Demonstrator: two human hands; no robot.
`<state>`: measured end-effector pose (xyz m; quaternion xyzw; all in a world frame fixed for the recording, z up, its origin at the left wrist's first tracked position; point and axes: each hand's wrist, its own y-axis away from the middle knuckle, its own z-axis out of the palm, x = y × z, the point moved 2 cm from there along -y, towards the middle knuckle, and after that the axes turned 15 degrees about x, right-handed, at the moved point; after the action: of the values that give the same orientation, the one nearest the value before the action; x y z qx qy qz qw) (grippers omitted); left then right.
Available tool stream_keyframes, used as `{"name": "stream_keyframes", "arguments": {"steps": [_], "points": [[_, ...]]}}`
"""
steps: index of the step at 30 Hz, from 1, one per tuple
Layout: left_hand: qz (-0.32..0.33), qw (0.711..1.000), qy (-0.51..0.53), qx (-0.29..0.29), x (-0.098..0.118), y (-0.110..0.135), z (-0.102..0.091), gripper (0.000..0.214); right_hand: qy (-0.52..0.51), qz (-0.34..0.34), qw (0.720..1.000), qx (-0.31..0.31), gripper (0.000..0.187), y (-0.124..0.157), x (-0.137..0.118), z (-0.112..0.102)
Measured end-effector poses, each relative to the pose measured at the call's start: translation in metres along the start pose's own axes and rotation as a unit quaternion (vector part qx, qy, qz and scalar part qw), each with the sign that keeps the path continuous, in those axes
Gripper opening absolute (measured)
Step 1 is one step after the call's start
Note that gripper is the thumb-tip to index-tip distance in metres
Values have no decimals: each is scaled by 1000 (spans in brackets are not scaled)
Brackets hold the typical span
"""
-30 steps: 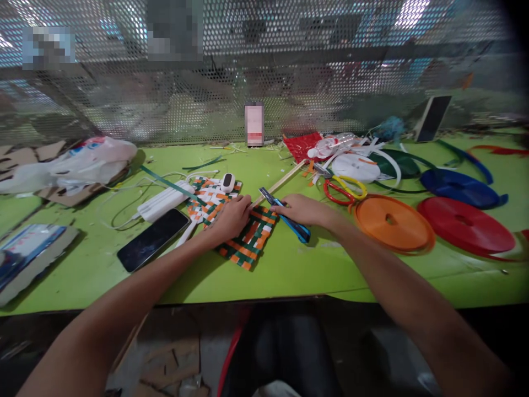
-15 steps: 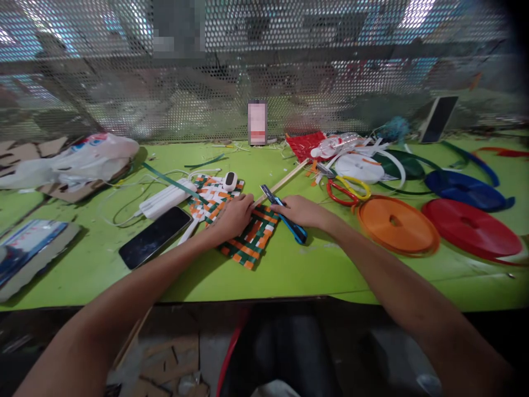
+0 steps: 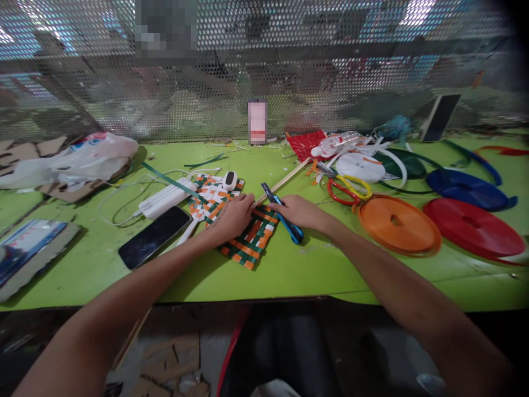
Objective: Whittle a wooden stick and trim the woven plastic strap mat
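Observation:
My left hand [image 3: 235, 216] is closed on the near end of a thin pale wooden stick [image 3: 286, 179], pressing it down over a woven mat of green, orange and white strips [image 3: 248, 253]. The stick slants away to the far right. My right hand [image 3: 301, 212] grips a blue utility knife [image 3: 292, 229], its blade lying across the stick beside my left fingertips. Whether the blade bites into the wood cannot be made out. Under and beyond my left hand lies a whiter woven part [image 3: 206, 193], with a small white device [image 3: 230, 181] on top.
Left of the weaving are a black phone [image 3: 155, 237] and a white power strip [image 3: 165, 198]. To the right lie red-and-yellow scissors [image 3: 351, 188] and coils of orange [image 3: 399, 223], red [image 3: 475, 226] and blue strip [image 3: 467, 190]. Another phone [image 3: 257, 122] leans against the perforated panel.
The knife has turned slightly, its handle end shifting a little left. My left hand, the stick and the mat look unmoved.

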<state>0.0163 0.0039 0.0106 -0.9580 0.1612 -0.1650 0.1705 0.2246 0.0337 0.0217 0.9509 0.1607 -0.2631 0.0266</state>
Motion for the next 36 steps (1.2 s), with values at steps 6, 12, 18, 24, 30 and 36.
{"name": "stream_keyframes", "arguments": {"steps": [6, 12, 18, 24, 30, 36], "points": [[-2, 1000, 2, 0, 1, 0, -2, 16, 30, 17, 998, -54, 54, 4, -1, -11], [-4, 1000, -4, -4, 0, 0, -1, 17, -4, 8, 1000, -21, 53, 2, -2, -5], [-6, 1000, 5, -12, 2, 0, -3, 18, 29, 18, 997, -75, 56, 5, -2, -13], [-4, 1000, 0, -7, 2, -1, -3, 17, -16, 5, 999, -34, 54, 2, -3, -5], [0, 1000, 16, 4, 1, 1, -1, 17, -5, 35, 995, -94, 56, 3, -2, -21], [-6, 1000, 16, -5, 3, 0, -3, 18, -18, 27, 998, -54, 55, 1, -2, -12]]}}
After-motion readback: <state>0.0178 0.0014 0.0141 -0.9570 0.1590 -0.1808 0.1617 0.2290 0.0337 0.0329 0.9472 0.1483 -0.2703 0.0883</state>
